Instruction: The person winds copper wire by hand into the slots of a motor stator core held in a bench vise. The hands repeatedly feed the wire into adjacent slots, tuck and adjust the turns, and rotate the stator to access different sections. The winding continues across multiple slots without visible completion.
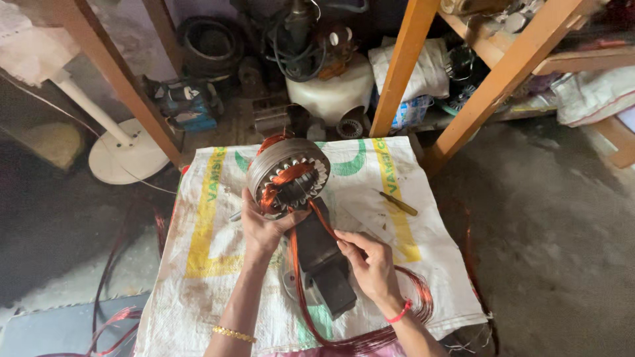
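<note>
Copper wire [316, 218] between both hands [317, 241]

Open sack surface [205, 251] lies left of the left hand [261, 228]. Right of the right hand [370, 264], a screwdriver [398, 203] and wire coil [413, 297] obstruct passage.

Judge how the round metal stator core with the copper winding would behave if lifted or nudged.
The stator core looks like thick stacked steel, so probably heavy for its size and stiff. Its round rim would likely roll on the woven sack unless steadied; the left hand grips it. The copper wire held by the right hand seems thin and easily kinked.
</note>
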